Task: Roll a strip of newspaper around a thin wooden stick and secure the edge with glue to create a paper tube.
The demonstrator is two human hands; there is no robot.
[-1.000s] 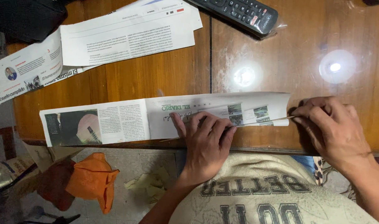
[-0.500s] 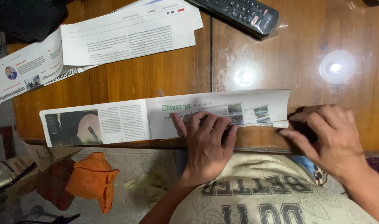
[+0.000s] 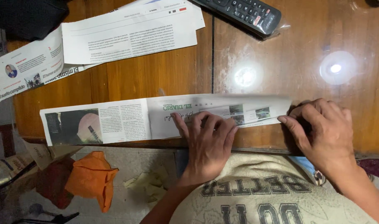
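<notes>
Landmark: the folded newspaper strip [image 3: 156, 118] lies lengthwise along the near edge of the wooden table [image 3: 156, 79]; every place below is told from it.

Far left, below the strip: an orange cloth [image 3: 92, 178] and some paper scraps lie on the tiled floor, off the table.

Left, beyond the strip: loose newspaper sheets [image 3: 114, 37] are spread well apart from it, toward the far side of the table.

Strip, left half: bare, lying flat, no hand on it.

Left hand [image 3: 208, 141]: on the middle of the strip, fingers spread and palm down, pressing the paper flat to the wood; it grips nothing.

Beyond the strip, right of middle: a black remote control [image 3: 243, 14] lies at the far edge, well apart.

Right hand [image 3: 322, 128]: at the strip's right end, fingers curled and fingertips touching the paper's edge. It may be pinching the end, but the curled fingers hide the contact, so I cannot tell.

Doing the step well: judging from the pose, a fold is being creased. Keep the flat hand steady as an anchor, hold the long edges in line, and press outward from the middle so the crease runs straight without buckling.
</notes>
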